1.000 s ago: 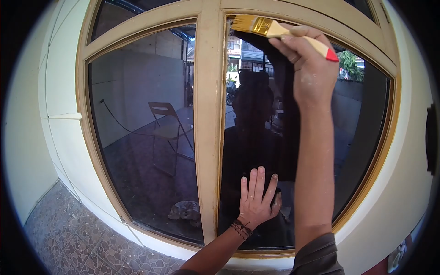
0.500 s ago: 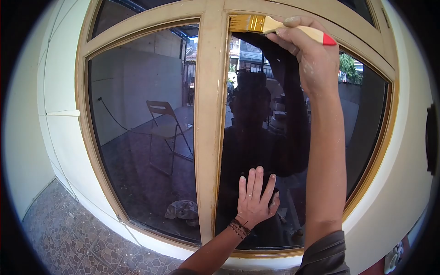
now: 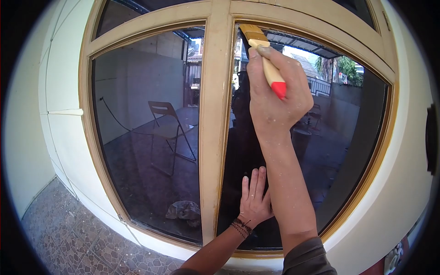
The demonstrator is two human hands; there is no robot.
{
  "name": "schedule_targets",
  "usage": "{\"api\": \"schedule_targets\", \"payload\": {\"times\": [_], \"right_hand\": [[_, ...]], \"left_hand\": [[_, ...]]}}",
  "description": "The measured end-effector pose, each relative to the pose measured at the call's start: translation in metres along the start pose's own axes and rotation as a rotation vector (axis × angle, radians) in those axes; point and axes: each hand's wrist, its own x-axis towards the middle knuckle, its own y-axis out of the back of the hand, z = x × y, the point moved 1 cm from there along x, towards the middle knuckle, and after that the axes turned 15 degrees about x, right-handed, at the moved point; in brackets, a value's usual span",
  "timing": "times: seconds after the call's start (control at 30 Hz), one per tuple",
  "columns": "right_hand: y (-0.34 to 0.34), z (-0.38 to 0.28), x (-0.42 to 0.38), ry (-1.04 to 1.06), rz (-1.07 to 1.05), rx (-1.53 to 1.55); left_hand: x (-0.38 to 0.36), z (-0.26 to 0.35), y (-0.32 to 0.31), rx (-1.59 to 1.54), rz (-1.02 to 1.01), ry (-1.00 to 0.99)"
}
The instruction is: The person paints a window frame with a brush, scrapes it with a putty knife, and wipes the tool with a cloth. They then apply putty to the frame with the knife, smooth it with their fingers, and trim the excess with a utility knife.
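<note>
My right hand [image 3: 280,89] is closed round the pale wooden handle of a paintbrush [image 3: 266,57] with a red tip. The brush is tilted, and its yellowish bristles point up to the top left corner of the right window pane, by the inner edge of the cream window frame [image 3: 217,114]. Low on the dark glass [image 3: 238,146], my left hand [image 3: 253,201] lies flat with fingers stretched out; my right forearm hides part of it. Dark bracelets circle the left wrist.
A second pane [image 3: 128,160] to the left reflects a folding chair. Pale wall [image 3: 66,151] borders the frame on the left, and patterned tiled floor [image 3: 82,238] shows at the lower left. A dark object [image 3: 431,140] is at the far right edge.
My right hand has moved left and down, turning the brush from nearly level to steeply tilted. My left hand stays on the glass, now partly covered by the right forearm.
</note>
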Motion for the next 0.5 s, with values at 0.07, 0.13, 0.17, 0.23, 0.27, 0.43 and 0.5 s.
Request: {"api": "schedule_targets", "payload": {"times": [0.07, 0.13, 0.17, 0.23, 0.27, 0.43, 0.5], "right_hand": [[-0.003, -0.001, 0.001, -0.020, -0.074, -0.087], [-0.003, 0.000, 0.013, 0.025, -0.125, -0.100], [-0.001, -0.001, 0.023, 0.069, -0.175, -0.110], [0.008, -0.003, 0.048, -0.063, -0.313, -0.130], [0.012, -0.001, 0.060, -0.096, -0.388, -0.073], [0.025, -0.009, 0.079, 0.021, -0.594, -0.133], [0.022, -0.010, 0.076, 0.103, -0.679, -0.164]], "left_hand": [[0.001, 0.001, 0.002, -0.033, 0.009, 0.020], [0.006, 0.004, 0.009, -0.036, 0.016, 0.033], [0.008, 0.004, 0.011, -0.035, 0.023, 0.048], [0.010, 0.002, 0.010, -0.020, 0.032, 0.035], [0.010, 0.002, 0.010, 0.004, 0.037, 0.015], [0.011, 0.001, 0.013, -0.049, 0.048, 0.038], [0.011, 0.000, 0.014, -0.036, 0.052, 0.038]]}}
